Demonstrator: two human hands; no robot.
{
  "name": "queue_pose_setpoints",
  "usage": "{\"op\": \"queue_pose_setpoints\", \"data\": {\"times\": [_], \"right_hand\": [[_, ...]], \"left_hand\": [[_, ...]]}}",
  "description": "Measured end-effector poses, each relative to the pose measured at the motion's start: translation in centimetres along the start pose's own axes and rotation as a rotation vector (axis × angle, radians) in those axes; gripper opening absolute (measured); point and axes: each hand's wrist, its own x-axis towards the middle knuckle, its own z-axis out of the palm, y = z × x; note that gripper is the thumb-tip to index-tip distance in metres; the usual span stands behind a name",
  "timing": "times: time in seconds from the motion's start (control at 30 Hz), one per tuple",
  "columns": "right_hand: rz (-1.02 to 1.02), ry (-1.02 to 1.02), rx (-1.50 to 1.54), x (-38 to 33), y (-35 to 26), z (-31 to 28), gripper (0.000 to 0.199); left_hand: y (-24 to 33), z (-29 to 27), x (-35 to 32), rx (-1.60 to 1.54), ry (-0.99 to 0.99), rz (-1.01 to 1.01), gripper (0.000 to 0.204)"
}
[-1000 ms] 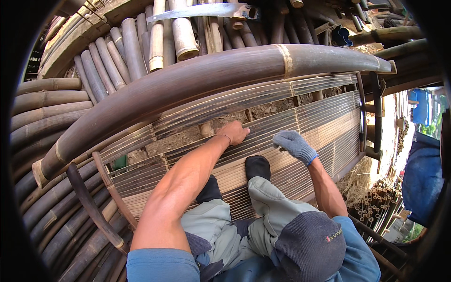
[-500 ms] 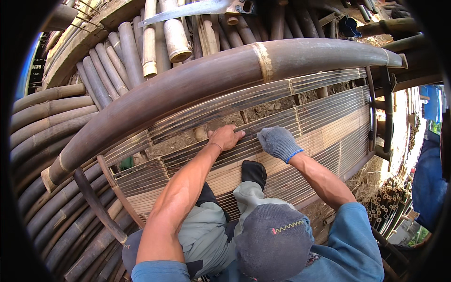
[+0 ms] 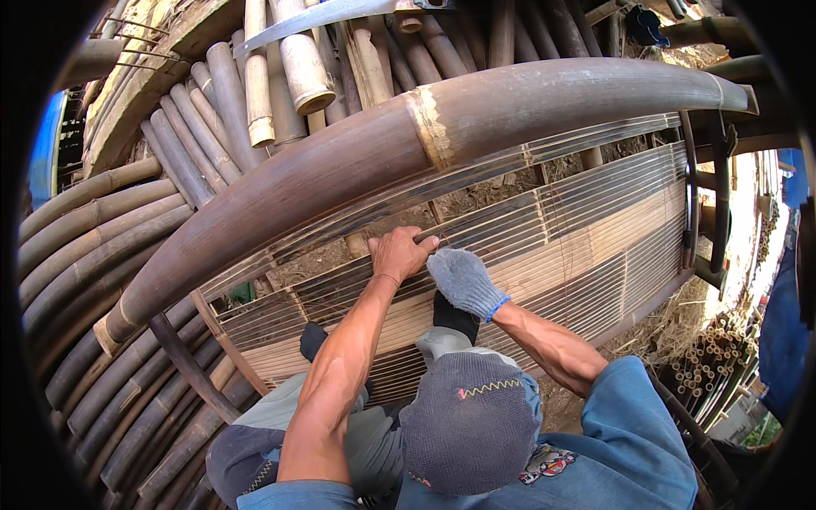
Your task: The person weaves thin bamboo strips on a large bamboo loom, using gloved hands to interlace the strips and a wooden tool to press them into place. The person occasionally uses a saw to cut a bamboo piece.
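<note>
My bare left hand (image 3: pixel 399 252) rests at the far edge of a slatted bamboo seat (image 3: pixel 586 246), fingers bent over the edge slats and thumb reaching right. Close beside it, almost touching, is my right hand (image 3: pixel 463 280) in a grey knit glove with a blue cuff, its fingers curled in. What either hand pinches is too small or hidden to name. Fine dark strands lie over the slats near both hands. A thick brown bamboo pole (image 3: pixel 340 170) arches beyond the seat, with a pale band at its node. My dark-socked foot (image 3: pixel 455 321) stands on the slats.
Stacked bamboo poles (image 3: pixel 93 229) fill the left side, and more cut poles lie at the back. A handsaw (image 3: pixel 314 24) lies across those. Dark bamboo uprights (image 3: pixel 718 204) stand at the seat's right end. A bundle of thin bamboo (image 3: pixel 714 357) lies at the right.
My gloved right hand has come left, close beside my left hand. My left hand stays at the same edge, turned slightly. The view has shifted a little.
</note>
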Motion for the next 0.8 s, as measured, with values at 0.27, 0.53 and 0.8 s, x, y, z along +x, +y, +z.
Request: {"op": "queue_pose_setpoints", "data": {"times": [0.27,0.53,0.8], "right_hand": [[0.163,0.130,0.271,-3.3,3.6,-1.8,0.029],[0.248,-0.034,-0.184,-2.7,-0.3,-0.3,0.021],[0.876,0.442,0.673,-3.1,-5.0,-9.6,0.028]], "left_hand": [[-0.6,-0.3,0.1,-0.062,0.107,0.068,0.054],[-1.0,0.4,-2.8,0.246,0.506,1.141,0.051],[0.1,3.1,-1.1,0.029,0.387,1.119,0.015]]}}
